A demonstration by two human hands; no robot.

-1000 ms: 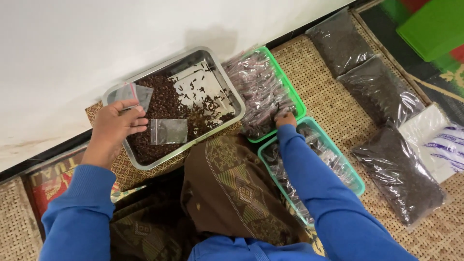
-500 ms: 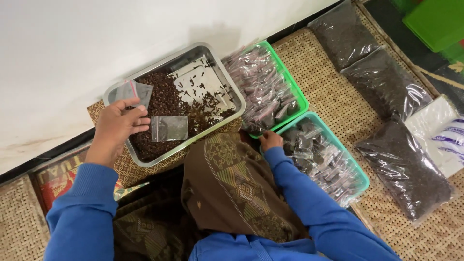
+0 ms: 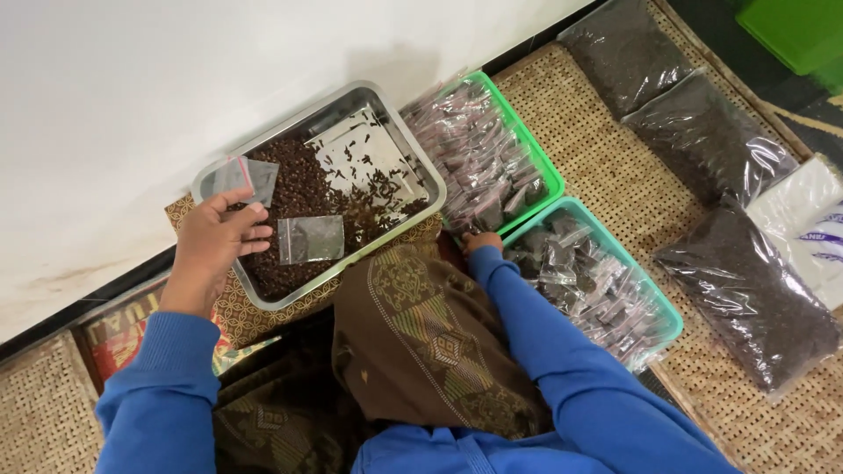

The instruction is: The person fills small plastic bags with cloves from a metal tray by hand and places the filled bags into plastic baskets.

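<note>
Nearest, brown patterned cloth (image 3: 430, 351) is draping over the person's lap between the blue sleeves. The left hand (image 3: 215, 241) is pinching a small clear zip pouch (image 3: 239, 175) at the rim of the steel tray (image 3: 413, 149), keeping it right over the dark cloves (image 3: 294, 189) heaped there; a second empty pouch (image 3: 310, 239) is lying on them. The right hand (image 3: 481, 242), mostly hidden so its grip cannot be told, is resting at the edge of the nearer green basket (image 3: 672, 320) of filled pouches. Another green basket (image 3: 549, 171) is sitting beyond. Farther right, big clear sacks (image 3: 746, 290) of dark spice are lying on the woven mat (image 3: 606, 167).
</note>
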